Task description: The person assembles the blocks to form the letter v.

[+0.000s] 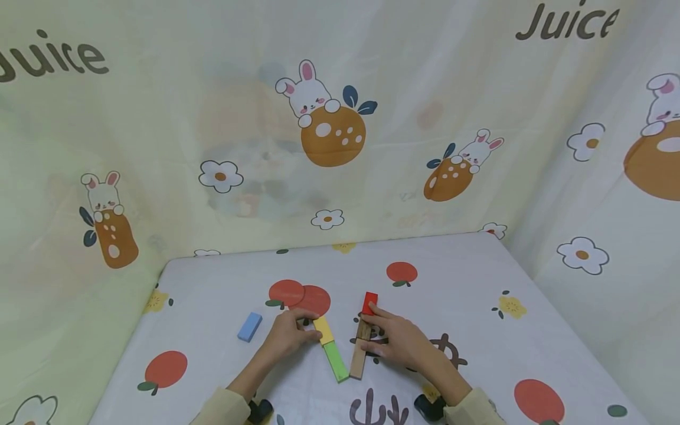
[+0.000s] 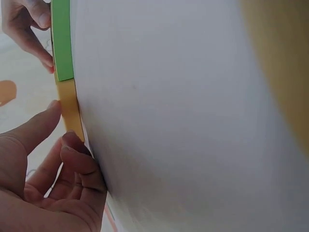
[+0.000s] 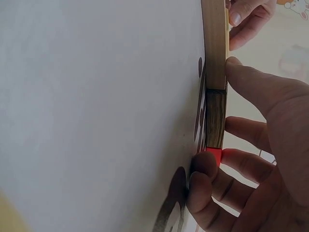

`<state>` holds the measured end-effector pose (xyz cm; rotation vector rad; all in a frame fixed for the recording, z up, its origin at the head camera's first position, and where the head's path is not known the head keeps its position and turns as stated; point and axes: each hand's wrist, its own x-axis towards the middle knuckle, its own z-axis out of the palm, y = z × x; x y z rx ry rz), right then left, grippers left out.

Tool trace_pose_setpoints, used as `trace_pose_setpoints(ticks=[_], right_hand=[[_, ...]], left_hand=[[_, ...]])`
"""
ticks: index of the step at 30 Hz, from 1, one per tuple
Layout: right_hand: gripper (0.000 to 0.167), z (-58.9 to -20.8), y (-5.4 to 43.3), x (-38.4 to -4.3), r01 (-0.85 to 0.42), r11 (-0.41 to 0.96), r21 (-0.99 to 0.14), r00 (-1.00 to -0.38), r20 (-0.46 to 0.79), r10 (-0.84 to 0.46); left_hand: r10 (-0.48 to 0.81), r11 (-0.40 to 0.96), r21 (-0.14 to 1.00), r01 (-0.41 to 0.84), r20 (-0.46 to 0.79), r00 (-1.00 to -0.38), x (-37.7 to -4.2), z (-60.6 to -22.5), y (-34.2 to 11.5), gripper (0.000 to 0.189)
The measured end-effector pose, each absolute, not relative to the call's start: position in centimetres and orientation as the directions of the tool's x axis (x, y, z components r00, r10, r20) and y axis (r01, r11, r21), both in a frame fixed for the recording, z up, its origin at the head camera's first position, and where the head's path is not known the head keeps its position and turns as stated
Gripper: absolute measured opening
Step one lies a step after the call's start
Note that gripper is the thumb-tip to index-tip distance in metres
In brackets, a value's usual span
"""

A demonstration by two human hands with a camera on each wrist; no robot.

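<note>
My left hand [image 1: 290, 334] pinches a yellow block [image 1: 323, 331], thumb at its side and curled fingertips around its far end. End to end with it lies a green block [image 1: 336, 361], slanting toward me. My right hand [image 1: 394, 337] grips a second row of blocks: a red block [image 1: 370, 302] at the far end, a dark wood block [image 3: 216, 118] in the middle and a light wood block [image 1: 358, 359] nearest me. In the right wrist view, its thumb touches the light block while its fingers lie along the dark and red ones. The two rows meet at their near ends, forming a V.
A blue block [image 1: 249, 327] lies alone to the left of my left hand. The white tablecloth [image 1: 451, 277] carries printed fruit and flowers. Behind the table hangs a patterned curtain [image 1: 404, 147], which also closes off both sides.
</note>
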<state>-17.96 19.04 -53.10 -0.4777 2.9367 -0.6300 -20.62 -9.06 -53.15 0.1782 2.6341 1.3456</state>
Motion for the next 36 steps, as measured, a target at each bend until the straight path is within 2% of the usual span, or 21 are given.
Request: trace_pose_setpoints(ticks=[17,24,36], right_hand=[[0.068,-53.1,19.1,-17.9,-0.275,0.860,-0.430,-0.947,-0.032,-0.319],[0.068,-53.0,19.0,-17.9,-0.284,0.857,-0.429,-0.944,-0.031,-0.329],[0.067,-53.0,19.2,-17.7,-0.292,0.856,-0.427,-0.943,-0.018,-0.331]], left_hand=[[0.182,0.578,0.816,0.021,-0.104,-0.978,-20.7,-53.4,-9.1,0.035],[0.204,0.523,0.852,0.026,-0.096,-0.974,-21.0,-53.6,-9.8,0.033],[0.098,0.512,0.857,-0.056,-0.123,-0.987,-21.8,-51.8,-13.4,0.035]])
